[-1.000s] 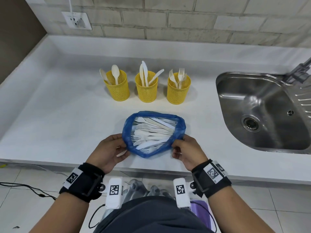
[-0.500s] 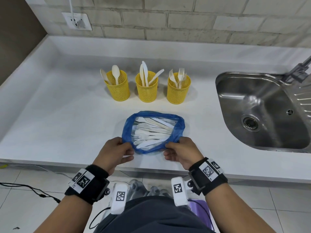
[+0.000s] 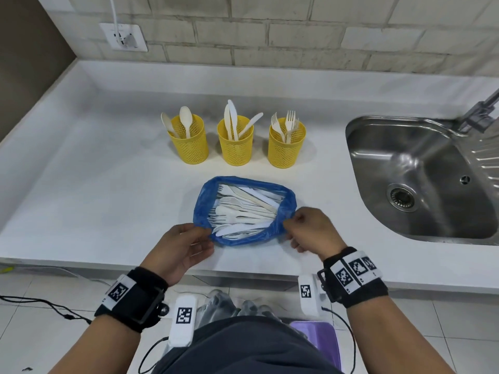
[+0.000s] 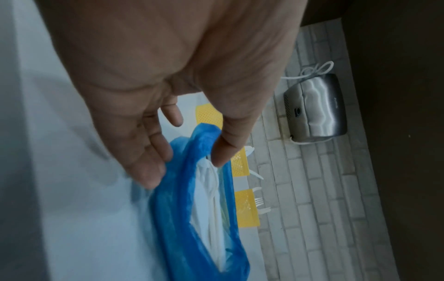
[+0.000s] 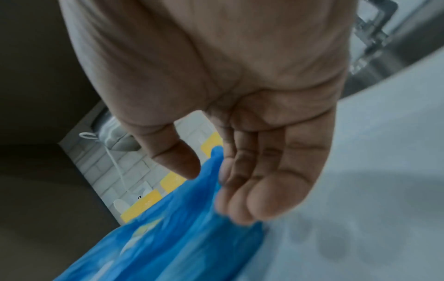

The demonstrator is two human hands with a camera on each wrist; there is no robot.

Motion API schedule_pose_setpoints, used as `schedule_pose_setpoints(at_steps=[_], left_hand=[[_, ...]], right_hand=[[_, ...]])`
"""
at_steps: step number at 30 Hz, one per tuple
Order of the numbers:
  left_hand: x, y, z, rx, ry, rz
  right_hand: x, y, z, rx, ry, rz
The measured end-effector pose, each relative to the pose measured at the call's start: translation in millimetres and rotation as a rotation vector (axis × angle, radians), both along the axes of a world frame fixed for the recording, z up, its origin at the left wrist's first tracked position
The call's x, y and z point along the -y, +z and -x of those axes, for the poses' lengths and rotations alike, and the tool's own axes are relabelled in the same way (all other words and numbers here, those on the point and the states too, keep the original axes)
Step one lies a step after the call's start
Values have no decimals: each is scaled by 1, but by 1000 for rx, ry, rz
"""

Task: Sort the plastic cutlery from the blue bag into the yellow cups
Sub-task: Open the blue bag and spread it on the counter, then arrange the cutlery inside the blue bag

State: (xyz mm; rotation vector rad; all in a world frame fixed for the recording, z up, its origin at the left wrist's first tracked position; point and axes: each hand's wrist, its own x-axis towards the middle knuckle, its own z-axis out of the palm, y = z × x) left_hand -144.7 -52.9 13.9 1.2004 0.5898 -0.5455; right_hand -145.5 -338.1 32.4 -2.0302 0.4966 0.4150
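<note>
The blue bag (image 3: 243, 240) lies open on the white counter (image 3: 108, 198), full of white plastic cutlery (image 3: 243, 211). My left hand (image 3: 208, 233) pinches the bag's near left rim (image 4: 204, 136) between thumb and fingers. My right hand (image 3: 290, 222) pinches the right rim, and the bag (image 5: 168, 237) runs between its thumb and fingers. Behind the bag stand three yellow mesh cups: the left cup (image 3: 190, 147) holds spoons, the middle cup (image 3: 235, 149) knives, the right cup (image 3: 287, 149) forks.
A steel sink (image 3: 421, 179) with a tap (image 3: 483, 109) lies to the right of the bag. A wall socket (image 3: 122, 36) sits on the brick wall at the back left. The counter's front edge (image 3: 243, 273) runs just under my wrists.
Both hands have shifted along the bag's rim. The right hand has moved up onto the right side, and the bag's mouth is stretched wider and squarer.
</note>
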Motion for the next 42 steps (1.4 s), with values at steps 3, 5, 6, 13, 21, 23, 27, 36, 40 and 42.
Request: schedule_pose_setpoints(at_steps=[3, 5, 6, 13, 21, 23, 27, 36, 40, 42], left_hand=[[0, 0, 8, -47, -135, -113], [4, 4, 11, -82, -259, -147], [7, 5, 12, -92, -318, -160], [33, 1, 4, -113, -399, -212], [37, -2, -5, -30, -217, -194], [34, -1, -11, -19, -152, -184], [32, -1, -23, 41, -69, -220], [37, 14, -52, 243, -120, -297], [31, 12, -51, 261, -141, -301], [23, 8, -50, 259, -123, -307]], right_hand=[[6, 9, -12, 229, -2, 226], [6, 12, -23, 312, 30, 257], [6, 13, -28, 332, 62, 264], [-19, 4, -67, 279, 333, 390], [-18, -17, -71, 191, 273, 449], [-18, -20, -66, 173, 255, 425], [-20, -22, -50, 152, 257, 388], [-26, -26, -30, 122, 317, 301], [-25, -25, -29, 127, 243, 278], [-25, -24, -30, 141, 182, 266]])
